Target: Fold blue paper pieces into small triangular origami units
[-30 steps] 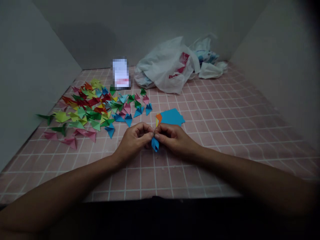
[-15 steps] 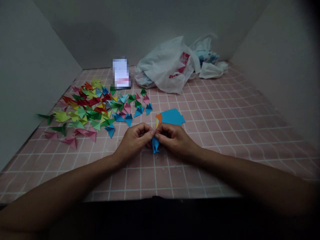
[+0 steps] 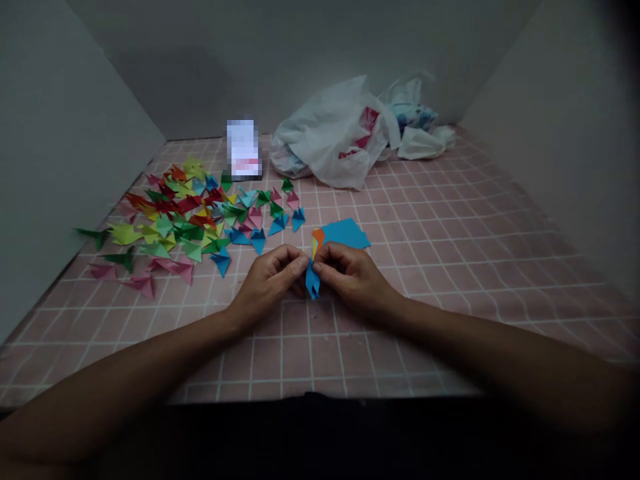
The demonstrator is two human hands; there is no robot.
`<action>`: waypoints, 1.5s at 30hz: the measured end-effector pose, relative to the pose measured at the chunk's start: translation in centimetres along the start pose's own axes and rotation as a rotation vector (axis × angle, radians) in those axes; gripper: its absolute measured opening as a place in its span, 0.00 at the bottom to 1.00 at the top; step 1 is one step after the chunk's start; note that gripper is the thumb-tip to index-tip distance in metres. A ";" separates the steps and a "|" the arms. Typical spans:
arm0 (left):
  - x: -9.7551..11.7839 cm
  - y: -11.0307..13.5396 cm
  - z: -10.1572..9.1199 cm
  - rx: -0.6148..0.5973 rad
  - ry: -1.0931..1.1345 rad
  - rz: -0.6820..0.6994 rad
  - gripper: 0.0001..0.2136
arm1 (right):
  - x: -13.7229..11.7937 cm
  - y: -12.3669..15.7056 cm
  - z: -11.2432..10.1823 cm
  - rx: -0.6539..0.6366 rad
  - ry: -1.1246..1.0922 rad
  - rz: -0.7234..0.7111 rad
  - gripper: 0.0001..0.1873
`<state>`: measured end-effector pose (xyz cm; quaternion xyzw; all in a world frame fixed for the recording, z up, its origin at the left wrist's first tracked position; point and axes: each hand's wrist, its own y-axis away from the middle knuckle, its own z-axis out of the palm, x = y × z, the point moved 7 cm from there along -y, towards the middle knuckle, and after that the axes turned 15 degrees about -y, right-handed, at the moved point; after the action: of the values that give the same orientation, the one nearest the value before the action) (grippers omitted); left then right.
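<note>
Between my two hands is a small folded piece of blue origami paper (image 3: 313, 281), its split, narrow end pointing towards me. My left hand (image 3: 275, 277) pinches its left side between thumb and fingers. From the right, my right hand (image 3: 345, 272) pinches the same paper, the thumb lying near its upper part. Just behind the hands lie blue paper sheets (image 3: 347, 232), with an orange sheet (image 3: 319, 235) and a bit of yellow showing at their left edge. My right hand partly covers these sheets.
Many folded paper cranes (image 3: 180, 220) in several colours spread over the left of the checked tablecloth (image 3: 440, 267). Behind them a phone with a blurred screen (image 3: 243, 149) stands propped. White plastic bags (image 3: 330, 133) lie at the back, and grey walls enclose three sides.
The folded blue paper has risen slightly and turned a little between my fingers, so more of its upper part shows. Both hands keep their pinch and have hardly moved.
</note>
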<state>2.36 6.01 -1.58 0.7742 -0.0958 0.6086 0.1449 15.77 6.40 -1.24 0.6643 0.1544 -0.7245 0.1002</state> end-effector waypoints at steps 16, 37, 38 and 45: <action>-0.2 0.0 -0.2 -0.001 -0.023 0.016 0.11 | 0.1 0.1 0.1 -0.011 -0.036 0.014 0.08; -0.2 -0.1 -0.3 -0.001 -0.009 0.010 0.10 | 0.4 0.1 0.2 -0.021 -0.052 0.031 0.08; -0.2 -0.1 -0.3 -0.003 -0.012 0.012 0.10 | 0.4 0.1 0.2 -0.022 -0.049 0.032 0.07; -0.1 -0.2 -0.3 0.020 -0.051 0.007 0.10 | 0.5 0.0 0.2 -0.025 -0.034 0.018 0.08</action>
<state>2.17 6.33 -1.60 0.7905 -0.0961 0.5901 0.1324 15.55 6.33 -1.75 0.6519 0.1557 -0.7327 0.1178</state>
